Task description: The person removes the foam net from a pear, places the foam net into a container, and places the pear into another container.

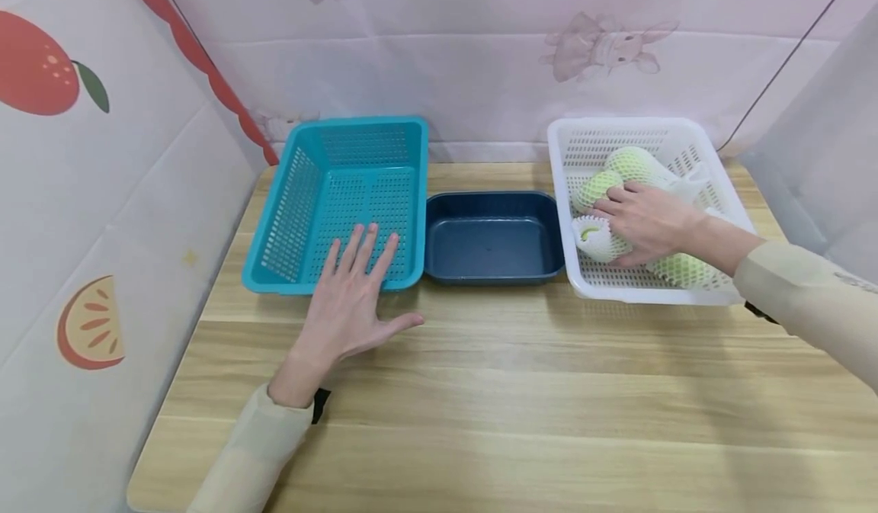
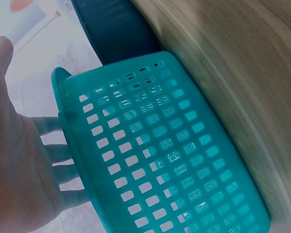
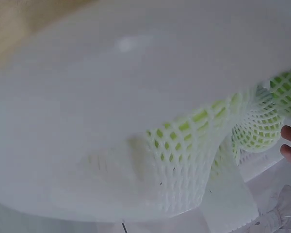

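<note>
The right hand's (image 1: 648, 222) fingers bend down over green fruits in white foam nets (image 1: 595, 243), clustered inside the white basket (image 1: 658, 296); whether they grip one, I cannot tell. The left hand's (image 1: 346, 307) fingers lie straight and spread over the teal basket's (image 1: 274, 287) near rim, and a dark blue tray (image 1: 488, 248) sits between both baskets on the tabletop (image 1: 521, 406).

You are facing smooth plastic in the teal basket (image 1: 363, 193), white basket (image 1: 652, 295) and faintly glossy dark tray (image 1: 488, 248). Matt foam nets (image 1: 600, 248) (rough-looking) are covering the fruit (image 1: 631, 164); the table (image 1: 514, 406) is showing wood grain.
</note>
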`<state>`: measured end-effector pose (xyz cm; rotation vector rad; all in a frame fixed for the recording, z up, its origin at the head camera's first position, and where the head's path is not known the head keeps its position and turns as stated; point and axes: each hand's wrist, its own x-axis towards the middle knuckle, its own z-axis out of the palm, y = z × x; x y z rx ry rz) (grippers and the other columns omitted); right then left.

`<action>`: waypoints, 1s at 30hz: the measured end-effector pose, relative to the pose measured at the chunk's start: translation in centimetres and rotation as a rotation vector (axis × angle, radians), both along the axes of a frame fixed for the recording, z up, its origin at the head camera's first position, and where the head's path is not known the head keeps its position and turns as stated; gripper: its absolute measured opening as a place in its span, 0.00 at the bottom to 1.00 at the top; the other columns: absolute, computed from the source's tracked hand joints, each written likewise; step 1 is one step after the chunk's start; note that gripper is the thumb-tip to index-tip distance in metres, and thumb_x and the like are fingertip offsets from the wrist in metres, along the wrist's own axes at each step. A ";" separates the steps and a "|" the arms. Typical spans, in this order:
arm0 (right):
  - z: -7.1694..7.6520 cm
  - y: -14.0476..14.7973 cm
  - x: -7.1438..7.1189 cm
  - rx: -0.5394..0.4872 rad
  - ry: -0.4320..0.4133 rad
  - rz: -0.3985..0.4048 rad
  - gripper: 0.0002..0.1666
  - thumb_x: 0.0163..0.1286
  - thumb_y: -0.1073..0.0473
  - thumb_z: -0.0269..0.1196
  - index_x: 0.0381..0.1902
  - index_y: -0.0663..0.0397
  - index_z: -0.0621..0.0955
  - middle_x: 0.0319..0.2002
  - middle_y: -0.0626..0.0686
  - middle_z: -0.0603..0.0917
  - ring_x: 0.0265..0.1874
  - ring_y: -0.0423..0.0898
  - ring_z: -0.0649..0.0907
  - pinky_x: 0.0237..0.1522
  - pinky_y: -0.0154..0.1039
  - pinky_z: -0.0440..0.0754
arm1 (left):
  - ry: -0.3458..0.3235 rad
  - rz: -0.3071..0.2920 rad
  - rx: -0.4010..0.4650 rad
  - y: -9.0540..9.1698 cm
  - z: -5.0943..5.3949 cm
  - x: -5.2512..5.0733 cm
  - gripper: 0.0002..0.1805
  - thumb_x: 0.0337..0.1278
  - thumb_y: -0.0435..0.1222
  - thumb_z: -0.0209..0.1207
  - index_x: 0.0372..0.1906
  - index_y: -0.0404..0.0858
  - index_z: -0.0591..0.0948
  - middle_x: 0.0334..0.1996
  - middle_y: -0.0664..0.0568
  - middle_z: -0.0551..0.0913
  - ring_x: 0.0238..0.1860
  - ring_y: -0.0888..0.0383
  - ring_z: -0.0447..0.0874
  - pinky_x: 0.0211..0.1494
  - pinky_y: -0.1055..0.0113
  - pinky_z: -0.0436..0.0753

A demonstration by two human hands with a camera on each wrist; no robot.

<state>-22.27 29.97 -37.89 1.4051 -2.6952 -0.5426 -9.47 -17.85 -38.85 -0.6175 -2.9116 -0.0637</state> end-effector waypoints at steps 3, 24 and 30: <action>0.6 0.2 0.1 -0.003 0.000 -0.004 0.60 0.47 0.25 0.76 0.66 0.63 0.79 0.57 0.59 0.86 0.51 0.58 0.80 0.53 0.55 0.81 | 0.000 -0.002 0.002 0.0 0.0 0.0 0.72 0.45 0.89 0.16 0.86 0.45 0.53 0.85 0.38 0.54 0.87 0.38 0.48 0.87 0.34 0.54; 4.8 0.3 1.8 -0.165 0.083 -0.069 0.59 0.44 0.28 0.78 0.63 0.65 0.80 0.55 0.64 0.86 0.52 0.63 0.82 0.52 0.60 0.81 | 0.013 -0.031 0.006 0.3 0.0 -0.2 0.71 0.46 0.88 0.17 0.86 0.44 0.56 0.85 0.37 0.56 0.86 0.37 0.51 0.85 0.33 0.58; 5.3 0.0 2.2 -0.222 0.123 -0.045 0.59 0.44 0.28 0.77 0.62 0.66 0.80 0.54 0.64 0.86 0.51 0.64 0.82 0.49 0.58 0.80 | 0.008 -0.033 -0.001 0.4 -0.1 -0.2 0.71 0.46 0.88 0.17 0.86 0.44 0.54 0.85 0.37 0.55 0.87 0.37 0.50 0.86 0.34 0.57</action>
